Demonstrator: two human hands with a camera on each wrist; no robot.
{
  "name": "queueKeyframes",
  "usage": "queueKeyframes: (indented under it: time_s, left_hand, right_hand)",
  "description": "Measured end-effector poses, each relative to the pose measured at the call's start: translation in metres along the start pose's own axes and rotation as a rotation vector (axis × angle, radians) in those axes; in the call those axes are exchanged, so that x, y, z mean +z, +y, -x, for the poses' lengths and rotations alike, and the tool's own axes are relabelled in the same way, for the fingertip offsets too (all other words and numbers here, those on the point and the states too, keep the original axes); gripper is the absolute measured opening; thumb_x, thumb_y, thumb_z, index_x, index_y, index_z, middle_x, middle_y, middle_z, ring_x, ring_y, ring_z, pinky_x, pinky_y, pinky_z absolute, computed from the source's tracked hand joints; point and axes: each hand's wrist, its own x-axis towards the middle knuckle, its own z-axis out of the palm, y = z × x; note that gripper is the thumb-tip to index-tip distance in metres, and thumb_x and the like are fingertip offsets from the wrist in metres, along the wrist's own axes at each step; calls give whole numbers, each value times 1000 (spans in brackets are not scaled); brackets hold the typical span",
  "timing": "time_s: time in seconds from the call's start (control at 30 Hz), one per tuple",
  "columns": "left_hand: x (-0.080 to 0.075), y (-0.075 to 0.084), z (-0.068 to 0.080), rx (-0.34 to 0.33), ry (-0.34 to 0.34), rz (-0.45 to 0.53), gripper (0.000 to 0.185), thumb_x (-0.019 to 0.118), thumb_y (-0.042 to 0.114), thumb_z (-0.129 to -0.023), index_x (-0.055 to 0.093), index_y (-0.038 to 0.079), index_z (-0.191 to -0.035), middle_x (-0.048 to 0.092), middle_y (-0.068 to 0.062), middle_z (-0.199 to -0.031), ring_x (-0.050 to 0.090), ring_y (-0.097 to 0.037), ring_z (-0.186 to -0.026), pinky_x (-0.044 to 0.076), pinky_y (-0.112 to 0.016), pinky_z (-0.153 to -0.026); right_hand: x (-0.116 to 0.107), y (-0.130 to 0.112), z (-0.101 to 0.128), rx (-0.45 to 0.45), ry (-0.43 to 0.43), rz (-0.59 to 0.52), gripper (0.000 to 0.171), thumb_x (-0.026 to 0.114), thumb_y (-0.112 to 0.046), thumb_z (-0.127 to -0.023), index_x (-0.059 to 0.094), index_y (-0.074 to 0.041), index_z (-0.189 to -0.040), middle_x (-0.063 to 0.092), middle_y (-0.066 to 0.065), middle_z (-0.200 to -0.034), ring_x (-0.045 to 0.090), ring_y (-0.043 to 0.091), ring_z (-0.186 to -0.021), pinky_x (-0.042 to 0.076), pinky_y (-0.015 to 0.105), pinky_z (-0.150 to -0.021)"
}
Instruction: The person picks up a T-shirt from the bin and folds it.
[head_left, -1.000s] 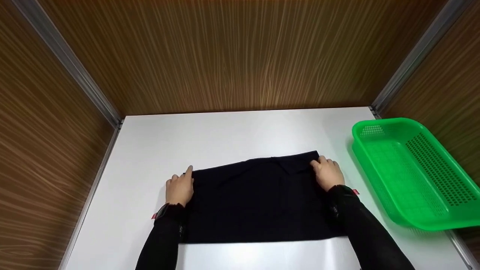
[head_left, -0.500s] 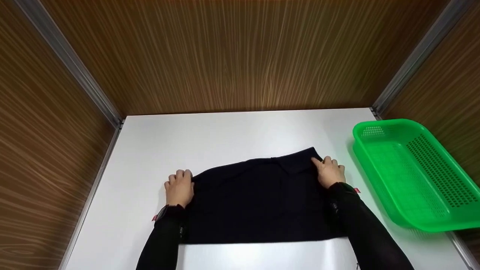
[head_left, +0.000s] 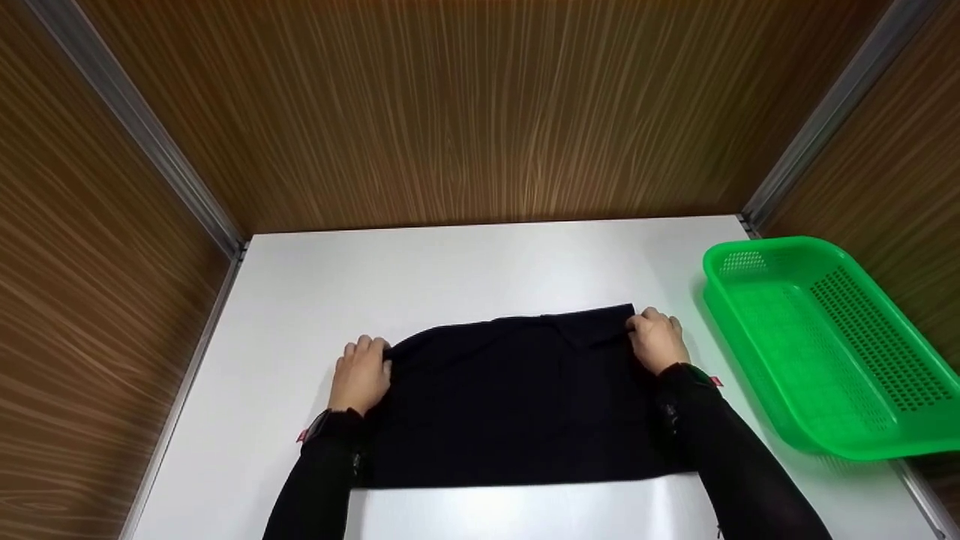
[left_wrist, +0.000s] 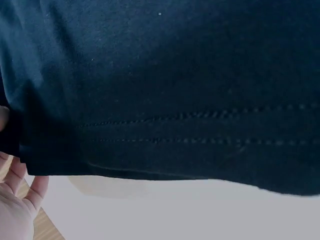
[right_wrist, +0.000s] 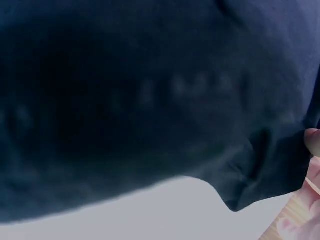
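A folded dark navy garment [head_left: 517,409] lies wide across the white table, with a small flap turned down along its far edge on the right. Its far left corner is pinched by my left hand [head_left: 361,373], fingers bent. At the far right corner my right hand [head_left: 658,341] pinches the cloth. Two rows of stitching run along the garment's hem [left_wrist: 200,127] in the left wrist view, where the left fingers [left_wrist: 36,192] reach below the edge. In the right wrist view the right thumb [right_wrist: 313,142] presses on the cloth, with the other fingers behind it.
A green plastic basket [head_left: 757,375] with perforated sides stands at the table's right edge. Wood-grain panels [head_left: 487,112] close off the back and both sides of the white table [head_left: 450,270]. Metal rails run up the corners.
My left index finger, earlier stretched out, has bent onto the corner, and the far left edge now curves. The far right corner rose slightly, then came down again. The basket stayed put.
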Motion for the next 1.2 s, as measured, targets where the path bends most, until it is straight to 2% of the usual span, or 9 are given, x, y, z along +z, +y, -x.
queueKeyframes:
  time_s: [0.17,0.27,0.47,0.57,0.63,0.73,0.87,1.0,1.2]
  left_hand:
    - [-6,0,-2,8,-10,32,15,64,13,-97,62,3,-108,58,-13,-102,54,-37,-98,48,-53,-84]
    - [-10,1,-2,10,11,55,13,63,12,-98,62,3,-106,59,-13,-101,55,-37,-97,49,-52,-85]
    - [-17,-1,-3,24,46,71,9,64,9,-97,65,3,-103,62,-12,-99,57,-36,-96,50,-52,-84]
    - [-19,-2,-3,28,56,78,9,65,10,-97,66,4,-103,62,-12,-99,58,-36,-96,50,-52,-84]
    - [-21,-3,-3,21,54,88,10,65,12,-98,67,4,-103,63,-12,-99,59,-35,-97,50,-51,-85]
    - [-25,-4,-4,8,60,99,11,64,14,-100,68,5,-104,63,-11,-100,59,-34,-98,51,-50,-86]
    - [-32,-2,-8,-11,107,110,10,65,14,-100,70,6,-104,64,-11,-100,62,-33,-97,53,-49,-83]
    - [-40,1,-14,-40,155,144,9,67,12,-99,71,5,-103,65,-12,-100,64,-34,-97,53,-50,-84]
    - [-49,3,-24,-97,202,218,12,67,10,-98,73,2,-105,67,-15,-105,66,-36,-103,52,-49,-91]
  right_hand:
    - [-2,1,-4,-58,13,-26,26,52,13,-91,70,10,-111,61,27,-104,59,46,-106,32,75,-105]
    - [-1,2,-6,-147,56,5,30,51,17,-89,69,10,-113,59,25,-104,58,44,-105,28,75,-109]
    - [0,3,-12,-424,226,116,20,58,25,-83,67,12,-95,57,24,-90,60,41,-90,39,63,-110]
    - [-3,0,-16,-464,299,113,13,65,22,-82,66,10,-88,57,22,-84,61,39,-83,42,57,-110]
    - [-7,-4,-20,-435,335,87,9,69,15,-84,66,7,-87,58,20,-82,61,39,-80,44,56,-107]
    - [-15,-15,-28,-328,373,16,8,73,2,-89,65,2,-91,62,18,-84,62,39,-80,45,55,-95]
    - [-34,-33,-42,-180,381,-104,12,70,-9,-96,64,1,-97,67,20,-91,64,41,-85,42,55,-79]
    - [-56,-46,-56,-89,358,-190,15,68,-12,-99,64,2,-99,68,23,-95,66,44,-88,49,56,-77]
    - [-85,-53,-72,14,337,-255,14,68,-10,-99,65,3,-99,71,22,-86,68,42,-77,52,55,-70]
